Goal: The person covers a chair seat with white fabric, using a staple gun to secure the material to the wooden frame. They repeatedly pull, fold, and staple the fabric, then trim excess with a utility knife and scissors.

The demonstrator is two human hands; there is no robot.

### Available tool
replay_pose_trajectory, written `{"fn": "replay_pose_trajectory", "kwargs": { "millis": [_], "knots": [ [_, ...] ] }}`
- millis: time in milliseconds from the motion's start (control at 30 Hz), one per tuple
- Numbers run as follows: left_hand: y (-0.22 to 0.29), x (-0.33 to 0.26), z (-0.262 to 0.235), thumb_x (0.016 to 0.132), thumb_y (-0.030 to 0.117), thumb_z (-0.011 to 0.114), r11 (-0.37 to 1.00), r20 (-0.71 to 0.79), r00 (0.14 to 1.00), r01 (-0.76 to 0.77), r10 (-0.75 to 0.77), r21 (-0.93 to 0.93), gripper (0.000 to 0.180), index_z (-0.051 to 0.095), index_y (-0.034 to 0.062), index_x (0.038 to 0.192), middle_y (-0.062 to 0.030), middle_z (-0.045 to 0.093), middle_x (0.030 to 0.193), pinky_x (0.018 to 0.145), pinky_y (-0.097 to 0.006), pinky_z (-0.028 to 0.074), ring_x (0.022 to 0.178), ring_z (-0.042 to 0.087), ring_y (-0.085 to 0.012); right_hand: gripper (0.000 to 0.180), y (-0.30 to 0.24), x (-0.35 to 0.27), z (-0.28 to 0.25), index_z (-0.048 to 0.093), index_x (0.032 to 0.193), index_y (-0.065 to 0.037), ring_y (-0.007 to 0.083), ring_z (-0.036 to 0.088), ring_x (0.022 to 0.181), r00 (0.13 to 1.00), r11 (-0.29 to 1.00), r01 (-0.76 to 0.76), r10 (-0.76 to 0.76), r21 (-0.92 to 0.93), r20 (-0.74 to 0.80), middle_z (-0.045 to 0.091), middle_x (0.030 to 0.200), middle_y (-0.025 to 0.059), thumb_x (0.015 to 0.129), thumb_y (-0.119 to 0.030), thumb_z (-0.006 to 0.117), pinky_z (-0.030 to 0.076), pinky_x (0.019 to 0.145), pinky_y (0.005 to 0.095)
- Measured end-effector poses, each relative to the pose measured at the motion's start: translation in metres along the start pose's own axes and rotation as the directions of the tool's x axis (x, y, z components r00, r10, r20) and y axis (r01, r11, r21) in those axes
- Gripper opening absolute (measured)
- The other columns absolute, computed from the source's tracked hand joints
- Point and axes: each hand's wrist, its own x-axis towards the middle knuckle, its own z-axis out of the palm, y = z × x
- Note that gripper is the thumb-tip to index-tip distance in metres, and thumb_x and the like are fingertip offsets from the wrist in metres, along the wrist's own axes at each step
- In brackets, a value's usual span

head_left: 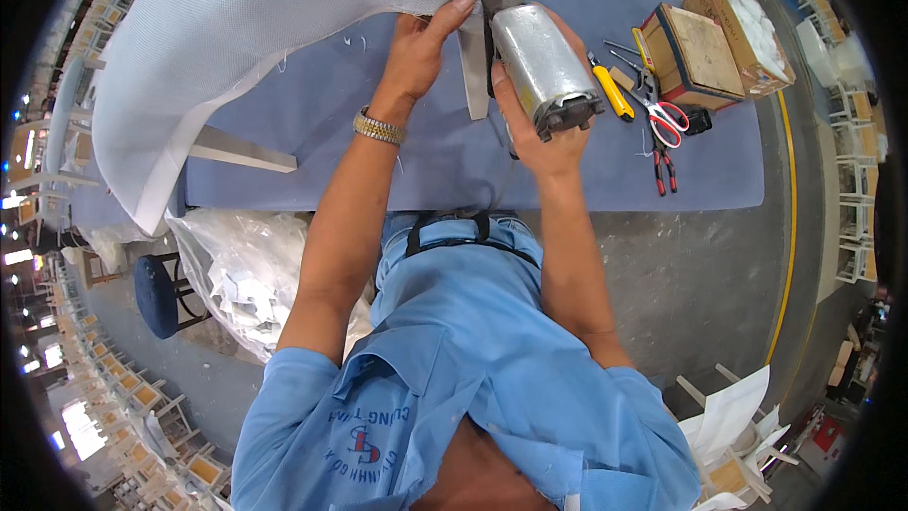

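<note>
A chair (274,9) covered in pale grey-white fabric lies on the blue padded worktable (331,185), its white legs sticking out toward me. My left hand (421,47) pinches the fabric edge along the chair's underside, thumb on top and the other fingers partly hidden beneath. In my right hand (544,137) is a pneumatic staple gun (544,52) with a silver body and dark ends. Its far end sits against or very close to the fabric edge beside my left thumb; actual contact cannot be made out. A chair leg (473,76) stands between my two hands.
Right of the staple gun lie a yellow utility knife (613,88), red-handled scissors (668,121) and red-handled pliers (665,170). Behind them are a wooden box (700,52) and an open carton (742,28). A plastic bag of scraps (251,274) and blue stool (157,295) stand left.
</note>
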Motion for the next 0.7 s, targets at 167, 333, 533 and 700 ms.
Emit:
{"fn": "replay_pose_trajectory", "kwargs": {
  "millis": [167, 333, 533, 700],
  "knots": [
    [-0.002, -0.002, 0.003, 0.089, 0.037, 0.074, 1.0, -0.058, 0.998, -0.001, 0.001, 0.002, 0.055, 0.06, -0.0034, 0.124, -0.0103, 0.064, 0.117, 0.098, -0.032, 0.045, 0.109, 0.059, -0.0169, 0.058, -0.013, -0.005, -0.03, 0.057, 0.13, 0.001, 0.0279, 0.066, 0.108, 0.984, 0.986, -0.162, 0.159, 0.034, 0.076, 0.065, 0.12, 0.0154, 0.076, -0.005, 0.076, 0.05, 0.094, 0.036],
    [0.005, -0.009, 0.025, 0.088, 0.038, 0.077, 0.999, -0.174, 0.984, -0.029, 0.036, 0.044, 0.055, 0.062, -0.0028, 0.121, -0.0103, 0.065, 0.115, 0.094, -0.032, 0.048, 0.106, 0.061, -0.0173, 0.058, 0.002, -0.024, -0.069, 0.058, 0.129, 0.001, 0.0298, 0.066, 0.109, 0.906, 0.936, -0.346, 0.35, -0.061, 0.238, 0.066, 0.12, 0.0183, 0.075, -0.005, 0.078, 0.051, 0.094, 0.0357],
    [0.023, -0.005, 0.052, 0.086, 0.032, 0.081, 0.981, -0.342, 0.939, 0.028, 0.04, 0.192, 0.043, 0.069, -0.0024, 0.109, -0.0095, 0.068, 0.107, 0.088, -0.03, 0.05, 0.099, 0.063, -0.0157, 0.075, 0.065, -0.066, -0.096, 0.047, 0.139, 0.001, 0.0387, 0.059, 0.116, 0.733, 0.767, -0.41, 0.599, -0.493, 0.322, 0.06, 0.125, 0.0224, 0.073, -0.011, 0.082, 0.048, 0.099, 0.0432],
    [0.027, 0.001, 0.06, 0.086, 0.034, 0.082, 0.955, -0.299, 0.953, 0.138, -0.056, 0.263, 0.055, 0.064, -0.0047, 0.121, -0.0103, 0.063, 0.12, 0.097, -0.03, 0.045, 0.109, 0.059, -0.0177, 0.089, 0.119, -0.098, -0.123, 0.033, 0.149, -0.003, 0.0464, 0.052, 0.121, 0.584, 0.487, -0.516, 0.802, -0.705, 0.127, 0.043, 0.138, 0.0292, 0.073, -0.012, 0.08, 0.047, 0.1, 0.0475]
  ]
}}
